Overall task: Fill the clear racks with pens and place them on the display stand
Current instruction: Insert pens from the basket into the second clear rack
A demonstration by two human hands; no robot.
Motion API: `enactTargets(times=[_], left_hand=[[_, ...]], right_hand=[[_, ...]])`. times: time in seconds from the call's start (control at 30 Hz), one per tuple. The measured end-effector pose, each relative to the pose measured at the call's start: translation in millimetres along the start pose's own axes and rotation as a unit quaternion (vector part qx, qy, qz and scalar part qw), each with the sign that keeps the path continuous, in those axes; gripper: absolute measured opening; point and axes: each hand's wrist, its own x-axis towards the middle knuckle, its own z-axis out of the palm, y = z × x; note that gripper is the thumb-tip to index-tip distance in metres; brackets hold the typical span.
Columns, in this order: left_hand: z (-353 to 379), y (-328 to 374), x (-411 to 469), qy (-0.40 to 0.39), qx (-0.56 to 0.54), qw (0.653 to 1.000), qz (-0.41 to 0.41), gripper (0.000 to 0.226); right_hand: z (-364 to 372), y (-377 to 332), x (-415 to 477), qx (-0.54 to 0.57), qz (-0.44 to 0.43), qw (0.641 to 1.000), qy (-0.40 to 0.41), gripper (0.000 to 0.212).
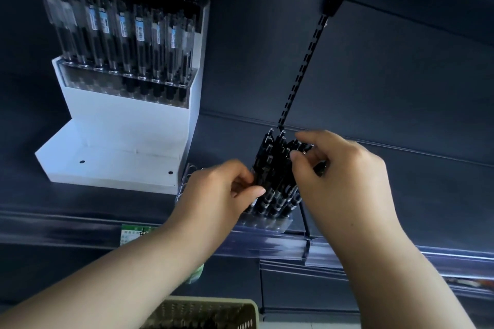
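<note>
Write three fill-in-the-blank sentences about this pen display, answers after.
1. The display stand is ___ in colour.
2. The left hand and right hand both hold ___ pens.
3. The clear rack under the hands stands to the stand's ___.
Missing words: white; black; right.

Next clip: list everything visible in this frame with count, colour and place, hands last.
white stepped display stand: one, white, left on the dark shelf
clear plastic rack: one, transparent, on the stand's step, full of clear-barrelled pens
second clear plastic rack: one, transparent, shelf front, centre
bundle of black pens: many, black, standing in the second rack
slotted upright strip: one, black, back wall
green and white label: one, shelf edge
beige perforated basket: one, bottom edge
left hand: grips the bundle's left side
right hand: pinches pen tops on the right
</note>
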Motion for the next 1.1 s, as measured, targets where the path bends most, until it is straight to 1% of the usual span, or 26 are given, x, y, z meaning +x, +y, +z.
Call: enactTargets(times=[0.13,0.23,0.37,0.43,0.5,0.57,0.63,0.7,0.77,0.83,0.9,0.97,1.03,1.1], left_hand=[[3,1,-2,0.003,-0.077,0.996,-0.049,0.026],[-1,3,-1,0.003,-0.092,0.994,-0.057,0.029],[-15,4,-3,-0.006,-0.065,0.997,-0.034,0.031],[-24,4,-8,-0.008,-0.033,0.999,-0.014,0.024],[-36,2,-16,-0.008,0.03,0.999,0.025,0.015],[-48,-1,-27,-0.032,0.119,0.989,0.085,0.018],[-60,-6,-40,-0.077,0.22,0.959,0.16,0.015],[-70,-10,-55,-0.111,0.285,0.931,0.198,0.015],[-75,-12,-67,-0.144,0.307,0.925,0.173,0.016],[-79,-18,-76,-0.18,0.336,0.915,0.13,0.021],[-83,-26,-84,-0.211,0.362,0.902,0.105,0.022],[-86,-37,-97,-0.238,0.369,0.895,0.079,0.023],[-87,-50,-111,-0.281,0.389,0.876,0.044,0.026],[-87,-61,-126,-0.324,0.402,0.856,0.009,0.026]], right_hand=[[0,-2,-2,-0.006,-0.011,1.0,0.0,0.023],[2,-6,-4,-0.009,-0.02,1.0,0.001,0.022],[8,-15,-11,-0.019,-0.063,0.998,0.014,0.019],[12,-21,-16,-0.02,-0.079,0.997,0.015,0.018],[16,-28,-23,-0.016,-0.097,0.995,0.001,0.019],[21,-33,-30,-0.02,-0.108,0.993,-0.044,0.017],[28,-37,-40,-0.042,-0.118,0.985,-0.116,0.017],[35,-41,-51,-0.075,-0.134,0.971,-0.182,0.021],[42,-46,-61,-0.086,-0.134,0.96,-0.229,0.024],[47,-51,-73,-0.066,-0.111,0.955,-0.266,0.024],[53,-53,-84,-0.055,-0.075,0.95,-0.299,0.024],[61,-52,-98,-0.074,-0.046,0.936,-0.342,0.025],[71,-46,-113,-0.087,-0.009,0.921,-0.38,0.024],[83,-36,-131,-0.08,0.048,0.905,-0.416,0.023]])
